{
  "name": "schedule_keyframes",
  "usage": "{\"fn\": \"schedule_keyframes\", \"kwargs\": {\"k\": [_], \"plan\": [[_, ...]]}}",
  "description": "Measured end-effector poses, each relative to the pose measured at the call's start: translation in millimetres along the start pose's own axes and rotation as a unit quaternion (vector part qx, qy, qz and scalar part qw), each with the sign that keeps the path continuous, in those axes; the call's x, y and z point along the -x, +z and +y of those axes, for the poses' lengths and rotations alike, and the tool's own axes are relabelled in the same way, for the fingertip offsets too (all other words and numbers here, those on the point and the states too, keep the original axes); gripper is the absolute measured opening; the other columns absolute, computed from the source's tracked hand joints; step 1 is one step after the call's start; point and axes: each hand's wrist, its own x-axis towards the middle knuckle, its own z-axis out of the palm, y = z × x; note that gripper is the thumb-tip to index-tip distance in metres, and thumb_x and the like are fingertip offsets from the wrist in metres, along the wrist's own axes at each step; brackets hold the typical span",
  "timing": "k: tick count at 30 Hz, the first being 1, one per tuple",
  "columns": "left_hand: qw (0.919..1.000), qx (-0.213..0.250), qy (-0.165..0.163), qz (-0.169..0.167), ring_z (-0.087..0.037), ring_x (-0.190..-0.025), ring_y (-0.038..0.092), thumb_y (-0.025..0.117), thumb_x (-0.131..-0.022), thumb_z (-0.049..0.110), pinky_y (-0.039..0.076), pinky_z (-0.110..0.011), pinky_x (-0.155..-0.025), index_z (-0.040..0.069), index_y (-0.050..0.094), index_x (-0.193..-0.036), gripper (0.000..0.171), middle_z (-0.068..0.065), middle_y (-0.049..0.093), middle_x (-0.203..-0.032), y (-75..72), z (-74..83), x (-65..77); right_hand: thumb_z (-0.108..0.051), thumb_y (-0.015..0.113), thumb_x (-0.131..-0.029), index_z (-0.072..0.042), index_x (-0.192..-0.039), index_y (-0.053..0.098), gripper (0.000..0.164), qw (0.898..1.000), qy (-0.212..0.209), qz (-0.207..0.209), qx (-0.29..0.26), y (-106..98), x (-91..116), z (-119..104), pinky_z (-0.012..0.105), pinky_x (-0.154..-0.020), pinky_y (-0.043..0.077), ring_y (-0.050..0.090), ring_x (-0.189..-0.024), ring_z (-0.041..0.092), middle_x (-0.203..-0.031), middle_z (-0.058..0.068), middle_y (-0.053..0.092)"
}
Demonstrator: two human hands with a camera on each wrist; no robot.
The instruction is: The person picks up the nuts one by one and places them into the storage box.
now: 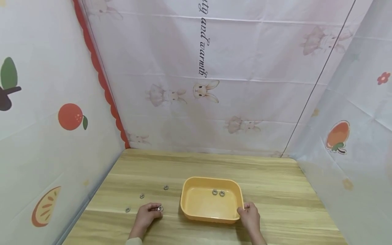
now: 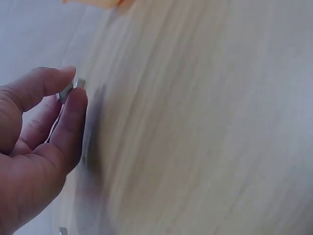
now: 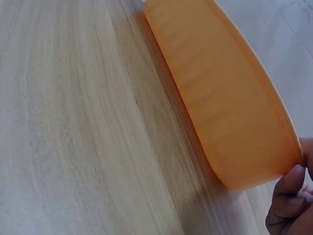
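Note:
In the head view my left hand (image 1: 147, 216) pinches a metal nut (image 1: 160, 208) between thumb and fingers, to the left of a yellow plastic basin (image 1: 211, 218). The left wrist view shows the same nut (image 2: 66, 92) at the fingertips, over the wooden surface. My right hand (image 1: 251, 217) grips the basin's near right corner by its rim. Up close in the right wrist view, the thumb and fingers (image 3: 289, 182) hold that rim. Inside the basin, one nut (image 1: 215, 192) lies beside another nut (image 1: 222, 193), toward the back right.
Three loose nuts lie on the wooden table (image 1: 275, 190) left of the basin: a far nut (image 1: 166, 187), a middle nut (image 1: 142, 196) and a near-left nut (image 1: 127, 210). Printed cloth walls (image 1: 183, 136) border the table at the back and both sides.

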Motion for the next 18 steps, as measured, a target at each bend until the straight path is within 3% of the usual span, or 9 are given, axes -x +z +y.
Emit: {"fn": "schedule_keyframes", "kwargs": {"k": [9, 18], "plan": [[0.999, 0.035, 0.023, -0.014, -0.02, -0.075, 0.061, 0.075, -0.063, -0.01, 0.054, -0.027, -0.065, -0.011, 0.063, -0.101, 0.041, -0.013, 0.065, -0.085, 9.3, 14.6, 4.8, -0.005, 0.057, -0.074, 0.0, -0.083, 0.048, 0.014, 1.0, 0.009, -0.008, -0.009, -2.3, 4.0, 0.4, 0.022, -0.04, 0.034, 0.042, -0.05, 0.014, -0.061, 0.003, 0.046], [0.9984, 0.042, 0.0, -0.037, -0.021, -0.079, 0.06, 0.076, -0.066, -0.006, 0.054, -0.03, -0.069, -0.008, 0.061, -0.102, 0.039, -0.012, 0.063, -0.089, 16.4, 35.9, 10.4, -0.005, 0.057, -0.074, 0.001, -0.085, 0.05, 0.015, 1.0, -0.009, -0.004, 0.001, 0.4, 1.8, 0.0, 0.023, -0.042, 0.035, 0.043, -0.052, 0.014, -0.062, 0.003, 0.048]]}}
